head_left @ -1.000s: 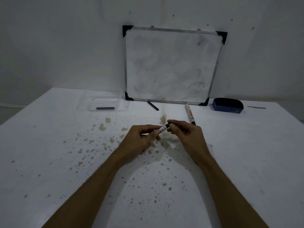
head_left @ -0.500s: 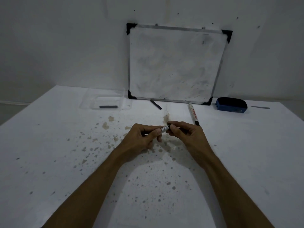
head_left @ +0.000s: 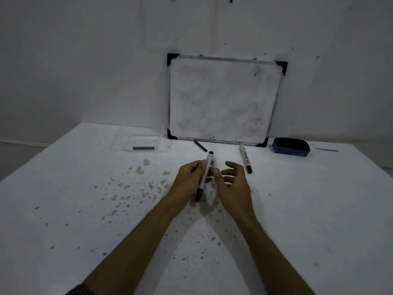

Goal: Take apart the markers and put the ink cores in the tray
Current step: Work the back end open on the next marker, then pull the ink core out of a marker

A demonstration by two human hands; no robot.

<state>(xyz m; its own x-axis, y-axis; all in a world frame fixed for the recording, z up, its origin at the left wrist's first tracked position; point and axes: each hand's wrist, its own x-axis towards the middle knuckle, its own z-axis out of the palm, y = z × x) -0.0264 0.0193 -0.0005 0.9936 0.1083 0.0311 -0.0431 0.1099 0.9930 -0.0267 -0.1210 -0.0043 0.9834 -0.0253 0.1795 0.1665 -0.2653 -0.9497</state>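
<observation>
A: Where's the marker?

B: I see the marker (head_left: pixel 204 176) in the left hand (head_left: pixel 191 177), above the middle of the counter (head_left: pixel 85 209). It's tilted, one dark end up and away from me, the other dark end down toward the wrist. Left fingers (head_left: pixel 198 167) are clenched around the white barrel.

A: Right hand?

B: The right hand (head_left: pixel 234 184) is just beside it, fingers spread and released, holding nothing. Slight motion blur on both hands.

A: Tray?

B: The clear tray (head_left: pixel 119 143) is far left on the counter, well apart from the hands. One dark ink core (head_left: pixel 143 148) lies flat in it.

A: Anything in the way?

B: I see nothing but stained counter between the hands and the tray. A second marker (head_left: pixel 245 158) lies just right of the right hand. A short dark stick (head_left: pixel 200 145) lies near the foot of the whiteboard (head_left: pixel 223 101), which leans on the wall. A blue eraser (head_left: pixel 291 147) sits to the right of the board, and a thin grey strip (head_left: pixel 326 149) lies past it.
</observation>
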